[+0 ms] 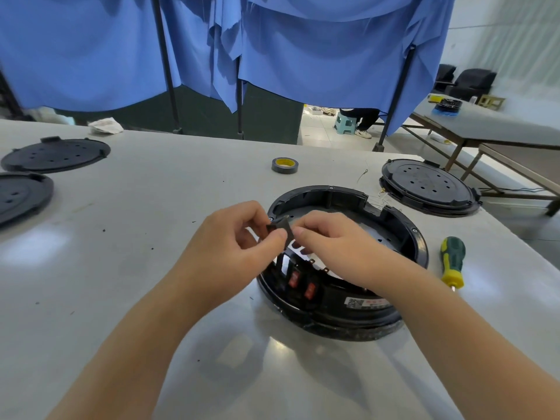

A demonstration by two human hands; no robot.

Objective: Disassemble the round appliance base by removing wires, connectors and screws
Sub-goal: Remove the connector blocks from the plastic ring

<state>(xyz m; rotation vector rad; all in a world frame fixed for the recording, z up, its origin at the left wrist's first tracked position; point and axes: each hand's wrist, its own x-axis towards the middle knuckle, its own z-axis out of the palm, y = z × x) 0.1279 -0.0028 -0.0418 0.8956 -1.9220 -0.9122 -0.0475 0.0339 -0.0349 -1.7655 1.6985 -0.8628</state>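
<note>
The round black appliance base (391,219) lies open on the white table (181,237), right of centre. Two red rocker switches (301,286) show in its near wall, beside a label with a code. Both hands hover over the base's left rim. My left hand (233,241) and my right hand (330,241) pinch a small dark flat part (281,227) between thumbs and fingertips. Thin loose wires (383,197) trail past the base's far right rim.
A green and yellow screwdriver (452,260) lies right of the base. A grey tape roll (285,165) sits behind it. Black round covers lie at the far right (428,185) and far left (56,154), (21,197). Blue curtains hang behind the table.
</note>
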